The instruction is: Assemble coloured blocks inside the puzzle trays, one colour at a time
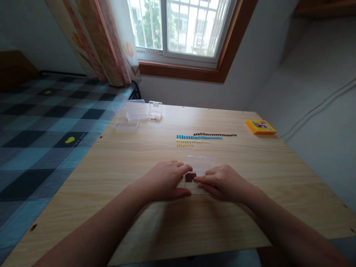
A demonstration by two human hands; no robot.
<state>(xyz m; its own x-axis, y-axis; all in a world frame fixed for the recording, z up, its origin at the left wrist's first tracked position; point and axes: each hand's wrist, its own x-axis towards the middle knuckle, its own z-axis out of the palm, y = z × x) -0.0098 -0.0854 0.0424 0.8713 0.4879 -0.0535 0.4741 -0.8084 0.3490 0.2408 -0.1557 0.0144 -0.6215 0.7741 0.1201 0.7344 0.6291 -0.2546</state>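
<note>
Patch of dark brown [189, 177], stepped in outline, lies in a clear plastic case [194, 190] between a person's fingers; whether it is one piece or several cannot be made out. Beyond the fingertips stretches a translucent panel [201, 160], both hands covering parts of the case's sides.

At the patch's left, the left hand [168, 180] lies palm down, thumb and forefinger spread well apart; whether they press on the case cannot be told. Opposite, the right hand [222, 182] points its forefinger to the patch's right edge, other fingers curled; any pinch is too small to see. Both forearms slant in from the lower corners, cut off by the frame.

Past the hands run rows of small pieces [199, 137] in dark red-brown, blue, pale yellow and yellow. Clear plastic boxes [135, 115] stand beyond the left hand, a yellow-orange box [260, 127] beyond the right.
</note>
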